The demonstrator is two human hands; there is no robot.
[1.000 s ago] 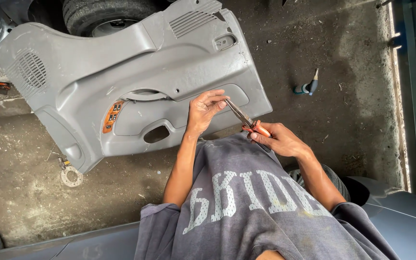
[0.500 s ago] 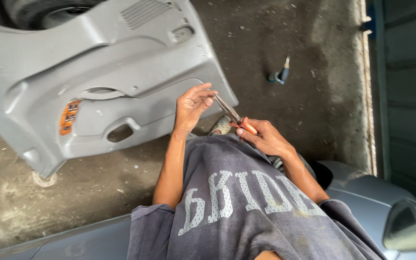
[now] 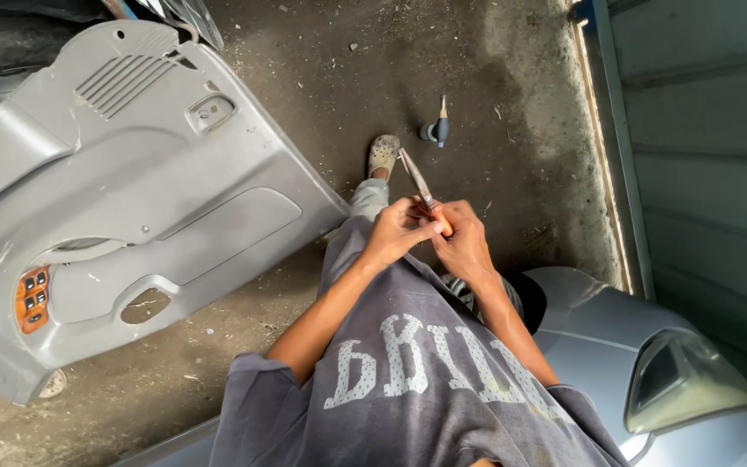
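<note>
Orange-handled pliers (image 3: 423, 190) are clasped at the handle by the right hand (image 3: 462, 245) and left hand (image 3: 397, 232), grips closed, above the concrete floor (image 3: 477, 78) beside a grey door panel (image 3: 131, 216).

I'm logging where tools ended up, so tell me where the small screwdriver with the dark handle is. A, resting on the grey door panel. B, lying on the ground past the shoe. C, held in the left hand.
B: the screwdriver lies alone on the ground, just beyond the shoe.
</note>
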